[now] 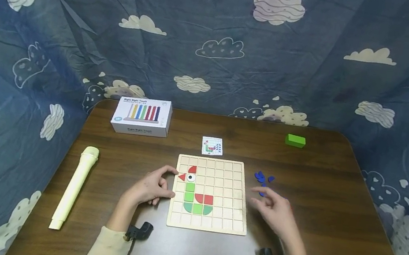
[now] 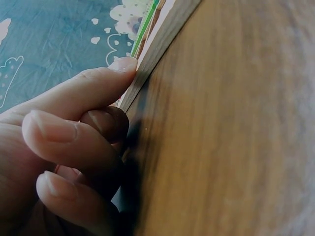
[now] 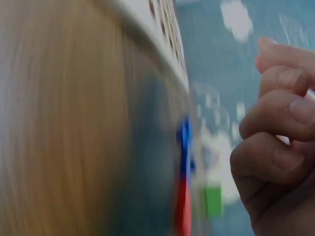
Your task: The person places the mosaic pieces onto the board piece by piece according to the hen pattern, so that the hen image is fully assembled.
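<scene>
A square wooden grid board (image 1: 221,226) lies on the table, with red and green pieces and an eye piece (image 1: 191,177) set in its cells. At its left edge is my left hand (image 1: 151,186), thumb and index fingertips touching the rim while the other fingers bend inward. The left wrist view shows a fingertip against the board's side (image 2: 157,54). Just off the right edge hovers my right hand (image 1: 275,211), fingers loosely bent, nothing visible in them. Beyond its fingertips lie several blue pieces (image 1: 259,176). A red piece (image 3: 183,209), mostly hidden from the head view, lies near this hand.
Behind the board is a small pattern card (image 1: 212,146). A white box (image 1: 142,116) stands at the back left, and a green block (image 1: 295,141) at the back right. A pale yellow microphone-shaped stick (image 1: 74,187) lies on the left. A cloud-printed cloth (image 1: 221,23) surrounds the table.
</scene>
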Motion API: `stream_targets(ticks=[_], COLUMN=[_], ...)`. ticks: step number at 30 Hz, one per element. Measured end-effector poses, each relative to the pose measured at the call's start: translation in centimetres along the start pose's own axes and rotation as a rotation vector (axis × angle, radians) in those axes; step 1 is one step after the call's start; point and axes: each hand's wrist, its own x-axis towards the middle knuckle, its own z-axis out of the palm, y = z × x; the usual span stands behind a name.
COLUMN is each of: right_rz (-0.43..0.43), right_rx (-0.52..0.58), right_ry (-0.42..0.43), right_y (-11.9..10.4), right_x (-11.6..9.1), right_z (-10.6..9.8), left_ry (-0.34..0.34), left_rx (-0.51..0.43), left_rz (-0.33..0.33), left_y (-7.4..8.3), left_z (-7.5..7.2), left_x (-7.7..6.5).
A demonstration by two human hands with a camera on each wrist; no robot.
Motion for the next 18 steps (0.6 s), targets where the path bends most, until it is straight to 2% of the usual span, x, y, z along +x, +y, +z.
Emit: stream_targets(ticks=[3,8,11,18], right_rz=[0.067,0.166,0.195,0.225], right_rx=[-0.016,-0.131,-0.199,-0.297], right_ry=[0.019,-0.04,-0.053,0.011], right_y=[2.6,5.6,6.3,6.4], right_x=[-0.8,-1.8,-1.9,-1.5], right_z=[-2.6,-5.3,-5.6,-4.9], left_ry=[0.005,0.014,0.017,0.018], left_rx=[0.005,0.019,0.022,0.016], left_rz=[-0.002,-0.016,-0.023,-0.025], left_y=[0.1,0.0,-0.1,0.0], left_z=[0.0,0.0,0.1,0.1], left_x=[-0.1,0.0,0.0,0.0])
